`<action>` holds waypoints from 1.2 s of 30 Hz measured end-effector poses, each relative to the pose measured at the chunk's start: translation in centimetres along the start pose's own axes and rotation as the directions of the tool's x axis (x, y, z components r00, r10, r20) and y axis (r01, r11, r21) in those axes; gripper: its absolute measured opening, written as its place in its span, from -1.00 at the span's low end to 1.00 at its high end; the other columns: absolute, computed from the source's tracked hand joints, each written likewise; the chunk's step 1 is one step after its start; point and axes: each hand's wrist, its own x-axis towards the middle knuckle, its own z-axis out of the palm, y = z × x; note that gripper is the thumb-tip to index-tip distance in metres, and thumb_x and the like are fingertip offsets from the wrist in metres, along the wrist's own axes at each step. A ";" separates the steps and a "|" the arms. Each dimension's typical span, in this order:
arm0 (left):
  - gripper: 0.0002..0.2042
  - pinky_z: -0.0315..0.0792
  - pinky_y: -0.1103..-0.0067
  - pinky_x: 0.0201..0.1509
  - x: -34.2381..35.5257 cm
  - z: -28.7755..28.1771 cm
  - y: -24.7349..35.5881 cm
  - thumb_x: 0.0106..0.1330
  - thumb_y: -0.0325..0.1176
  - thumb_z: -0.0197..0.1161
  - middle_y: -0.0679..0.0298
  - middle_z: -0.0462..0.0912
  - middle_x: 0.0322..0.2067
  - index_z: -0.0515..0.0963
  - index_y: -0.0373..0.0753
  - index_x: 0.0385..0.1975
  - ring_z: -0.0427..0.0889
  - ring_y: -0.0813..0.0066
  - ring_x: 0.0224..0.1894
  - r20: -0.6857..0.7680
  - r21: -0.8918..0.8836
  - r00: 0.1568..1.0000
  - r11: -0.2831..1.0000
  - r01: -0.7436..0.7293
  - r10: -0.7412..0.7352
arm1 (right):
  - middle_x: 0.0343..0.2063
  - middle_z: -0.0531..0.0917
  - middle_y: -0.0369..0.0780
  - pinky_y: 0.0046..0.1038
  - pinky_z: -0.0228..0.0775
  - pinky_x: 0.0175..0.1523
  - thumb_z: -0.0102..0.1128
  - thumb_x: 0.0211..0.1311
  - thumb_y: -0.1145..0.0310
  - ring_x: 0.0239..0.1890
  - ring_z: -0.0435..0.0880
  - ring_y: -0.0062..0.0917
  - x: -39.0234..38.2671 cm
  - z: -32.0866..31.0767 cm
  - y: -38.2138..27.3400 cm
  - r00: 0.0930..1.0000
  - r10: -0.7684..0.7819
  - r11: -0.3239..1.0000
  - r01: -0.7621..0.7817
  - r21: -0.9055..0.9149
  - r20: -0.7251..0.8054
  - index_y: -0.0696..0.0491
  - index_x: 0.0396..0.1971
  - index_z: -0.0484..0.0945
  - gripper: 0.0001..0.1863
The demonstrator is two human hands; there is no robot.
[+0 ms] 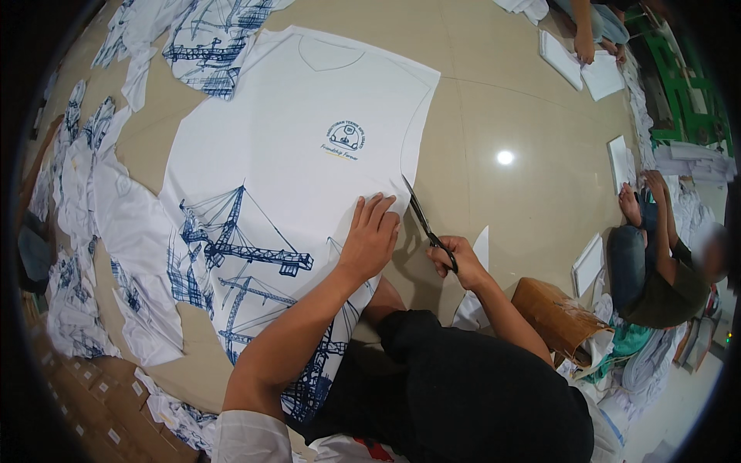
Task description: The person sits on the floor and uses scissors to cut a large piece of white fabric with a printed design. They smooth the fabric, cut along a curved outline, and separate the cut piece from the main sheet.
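Left hand [370, 235] flat, fingers spread, pinning white printed shirt panel [285, 162] to floor. Right hand [455, 258] clenched through scissors [421, 216], blades open, pointing away along panel's right edge, just beside left fingertips.

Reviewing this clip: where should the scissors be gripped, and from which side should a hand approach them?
Grip the scissors by the dark handle loops at their near end, coming from the person's side, as the right hand does. The blades point away toward the edge of the white printed fabric piece, so the near end is the blunt, safe one. The left hand lies flat on the fabric beside the blades.
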 end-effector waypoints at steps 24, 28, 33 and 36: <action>-0.90 0.10 -0.11 0.54 -0.6 -0.2 0.3 0.49 -0.42 0.14 0.03 0.43 0.28 0.45 -0.26 -0.10 0.33 -0.07 0.44 0.019 -0.019 1.000 1.000 0.000 0.000 | -0.68 0.54 -0.41 -0.63 0.28 -0.57 0.42 0.31 0.30 -0.70 0.47 -0.76 0.7 1.8 0.2 0.999 -0.025 0.996 0.029 0.089 -0.044 0.05 -0.47 0.59 -0.77; -0.90 0.10 -0.11 0.54 0.0 -0.2 0.0 0.49 -0.42 0.13 0.04 0.43 0.28 0.45 -0.26 -0.10 0.33 -0.07 0.44 0.015 -0.015 1.000 1.000 -0.006 0.006 | -0.67 0.54 -0.40 -0.62 0.27 -0.56 0.42 0.30 0.30 -0.69 0.47 -0.75 1.2 1.8 -0.2 0.998 -0.016 0.997 0.020 0.073 -0.054 0.05 -0.47 0.59 -0.77; -0.90 0.10 -0.11 0.54 0.0 -0.1 0.0 0.50 -0.42 0.13 0.04 0.43 0.27 0.45 -0.26 -0.11 0.33 -0.06 0.43 0.010 -0.017 1.000 1.000 -0.005 0.005 | -0.68 0.54 -0.40 -0.62 0.26 -0.56 0.42 0.30 0.29 -0.69 0.47 -0.75 1.2 1.7 -0.1 0.998 -0.024 0.996 0.029 0.089 -0.049 0.05 -0.48 0.58 -0.76; -0.90 0.11 -0.11 0.54 0.0 -0.1 0.0 0.50 -0.41 0.14 0.04 0.44 0.27 0.45 -0.26 -0.10 0.34 -0.06 0.43 0.008 -0.013 1.000 1.000 -0.006 0.006 | -0.69 0.53 -0.41 -0.62 0.26 -0.56 0.42 0.31 0.29 -0.69 0.47 -0.75 1.2 1.7 -0.1 0.999 -0.028 0.995 0.032 0.093 -0.042 0.05 -0.48 0.58 -0.76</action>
